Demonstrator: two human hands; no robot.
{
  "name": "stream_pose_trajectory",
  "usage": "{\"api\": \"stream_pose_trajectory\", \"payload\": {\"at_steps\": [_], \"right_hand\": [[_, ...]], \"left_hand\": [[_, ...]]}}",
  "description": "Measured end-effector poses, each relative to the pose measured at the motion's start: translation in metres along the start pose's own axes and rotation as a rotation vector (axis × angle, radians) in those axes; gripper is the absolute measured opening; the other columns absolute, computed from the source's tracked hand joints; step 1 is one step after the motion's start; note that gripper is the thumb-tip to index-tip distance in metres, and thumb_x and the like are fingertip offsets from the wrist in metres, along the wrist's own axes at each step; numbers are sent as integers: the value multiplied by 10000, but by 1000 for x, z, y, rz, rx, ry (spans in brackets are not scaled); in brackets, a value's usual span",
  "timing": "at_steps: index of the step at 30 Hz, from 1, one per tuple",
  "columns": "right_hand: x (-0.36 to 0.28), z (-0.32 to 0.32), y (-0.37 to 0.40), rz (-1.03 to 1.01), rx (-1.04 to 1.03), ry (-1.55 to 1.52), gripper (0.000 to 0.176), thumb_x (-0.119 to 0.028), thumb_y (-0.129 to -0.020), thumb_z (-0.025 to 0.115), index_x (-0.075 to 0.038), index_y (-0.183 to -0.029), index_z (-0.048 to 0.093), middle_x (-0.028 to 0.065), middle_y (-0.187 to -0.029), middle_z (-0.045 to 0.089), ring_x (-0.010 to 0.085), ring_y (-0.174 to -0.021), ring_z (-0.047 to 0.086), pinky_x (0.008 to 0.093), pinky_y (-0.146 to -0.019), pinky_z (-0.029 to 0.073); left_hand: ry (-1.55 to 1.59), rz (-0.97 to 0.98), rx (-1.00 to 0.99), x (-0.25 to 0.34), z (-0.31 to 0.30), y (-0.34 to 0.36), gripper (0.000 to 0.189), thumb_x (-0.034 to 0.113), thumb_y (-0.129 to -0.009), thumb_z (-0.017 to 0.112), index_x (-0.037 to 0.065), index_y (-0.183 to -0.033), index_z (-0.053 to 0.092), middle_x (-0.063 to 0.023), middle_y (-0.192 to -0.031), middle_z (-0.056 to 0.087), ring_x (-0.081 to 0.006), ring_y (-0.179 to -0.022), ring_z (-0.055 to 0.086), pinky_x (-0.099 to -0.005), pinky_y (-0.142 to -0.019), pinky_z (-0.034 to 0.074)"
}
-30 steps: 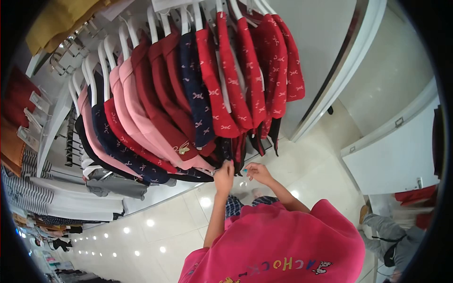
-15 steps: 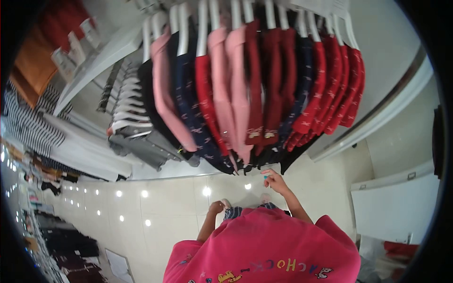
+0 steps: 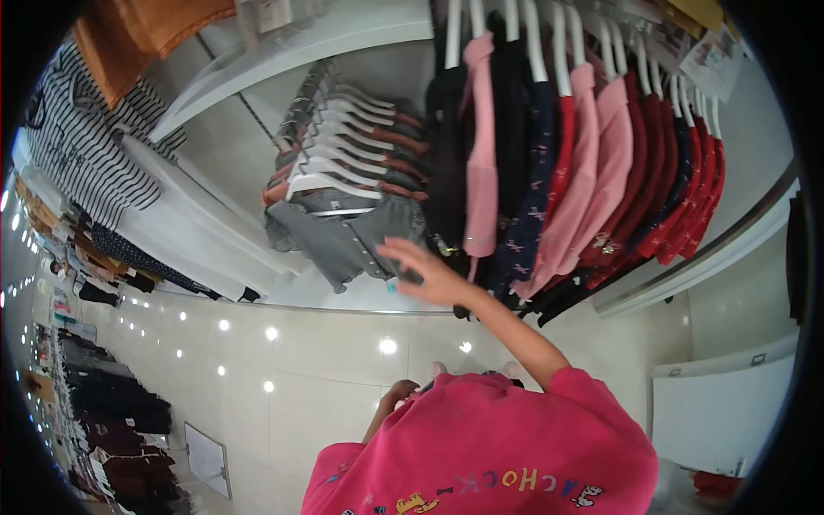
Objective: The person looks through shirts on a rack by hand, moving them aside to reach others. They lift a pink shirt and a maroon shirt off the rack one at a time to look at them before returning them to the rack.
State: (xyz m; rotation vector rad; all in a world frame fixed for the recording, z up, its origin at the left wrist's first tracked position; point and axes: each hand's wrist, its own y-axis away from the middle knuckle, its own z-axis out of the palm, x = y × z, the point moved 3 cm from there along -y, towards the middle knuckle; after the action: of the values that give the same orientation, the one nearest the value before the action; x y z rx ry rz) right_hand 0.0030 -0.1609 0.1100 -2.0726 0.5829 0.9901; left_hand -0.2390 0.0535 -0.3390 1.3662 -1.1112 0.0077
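While our right hand [image 3: 429,276] stretches leftward with its fingers loosely spread, the buttoned grey top [image 3: 322,240] lies directly beyond the fingertips, overlapped by them in our view. We cannot tell whether we touch it, and we see no garment closed in that grip. The top hangs from a white hanger [image 3: 330,183], left of the pink garment [image 3: 481,172]. Our left hand [image 3: 400,393] is low beside our bright pink shirt [image 3: 481,446], its grip too hidden to judge.
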Motion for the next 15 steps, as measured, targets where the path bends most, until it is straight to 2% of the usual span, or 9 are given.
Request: {"api": "stream_pose_trajectory", "payload": {"at_steps": [1, 3, 5, 6, 7, 8, 10, 13, 15], "right_hand": [[4, 2, -30, -109, 128, 93, 662, -98, -869, 732, -126, -1483, 488, 135, -1507, 446, 286, -1264, 525, 399, -1017, 469], [3, -7, -82, -174, 437, 328, 558, -115, -885, 715, -97, -1413, 532, 156, -1430, 491, 343, -1262, 511, 431, -1016, 468], [7, -12, -119, -137, 469, 428, 518, -184, -900, 717, -81, -1379, 547, 171, -1337, 515, 383, -1225, 526, 458, -1002, 470], [7, -13, -130, -113, 491, 482, 504, -219, -908, 718, -73, -1362, 555, 178, -1291, 527, 402, -1207, 533, 472, -995, 472], [10, -8, -137, -67, 472, 455, 480, -242, -914, 713, -68, -1337, 566, 178, -1258, 539, 407, -1167, 551, 477, -974, 479], [15, -3, -144, -25, 454, 431, 460, -265, -921, 708, -62, -1313, 578, 177, -1225, 552, 412, -1126, 569, 482, -952, 486], [32, 4, -155, -13, 437, 370, 413, -320, -945, 677, -68, -1265, 605, 187, -1153, 579, 421, -1021, 621, 485, -875, 511], [27, 9, -153, 55, 410, 380, 352, -338, -967, 642, -86, -1214, 637, 162, -1086, 604, 423, -898, 655, 496, -764, 543], [23, 11, -152, 8, 447, 400, 309, -324, -974, 629, -75, -1156, 637, 154, -1060, 605, 420, -861, 658, 498, -729, 549]], "left_hand": [[279, -216, 22, 6, -15, 17, 297, 178, -991, 545, 117, -1242, 691, -122, -1066, 733, -194, -807, 719, -314, -628, 590], [449, 29, 104, 0, -74, 20, 282, 156, -970, 543, 80, -1185, 710, -78, -979, 746, -162, -757, 701, -337, -607, 597], [75, 415, 659, 36, -158, 38, 253, 124, -1009, 499, 39, -1102, 718, -108, -922, 739, -207, -824, 706, -338, -759, 568], [75, 503, 934, 88, -194, 69, 213, 107, -1004, 532, 31, -1065, 721, -117, -892, 730, -237, -833, 695, -366, -777, 546], [-100, 443, 1143, 151, -232, 108, 155, 97, -999, 575, 35, -1042, 710, -111, -918, 727, -240, -837, 677, -373, -733, 520], [-91, 562, 1256, 219, -258, 154, 127, 88, -1007, 579, 37, -1031, 693, -103, -930, 713, -232, -851, 654, -356, -727, 491], [-159, 966, 1491, 328, -300, 220, 125, 71, -1023, 547, 35, -1093, 644, -114, -1063, 688, -227, -936, 636, -328, -777, 483], [-207, 1086, 1511, 436, -336, 272, 222, 132, -1058, 489, 14, -1199, 614, -148, -1165, 658, -280, -1048, 620, -373, -937, 455], [-323, 1068, 1453, 468, -353, 260, 308, 187, -1088, 419, -6, -1254, 592, -166, -1196, 644, -314, -1103, 603, -385, -1025, 406]]}}
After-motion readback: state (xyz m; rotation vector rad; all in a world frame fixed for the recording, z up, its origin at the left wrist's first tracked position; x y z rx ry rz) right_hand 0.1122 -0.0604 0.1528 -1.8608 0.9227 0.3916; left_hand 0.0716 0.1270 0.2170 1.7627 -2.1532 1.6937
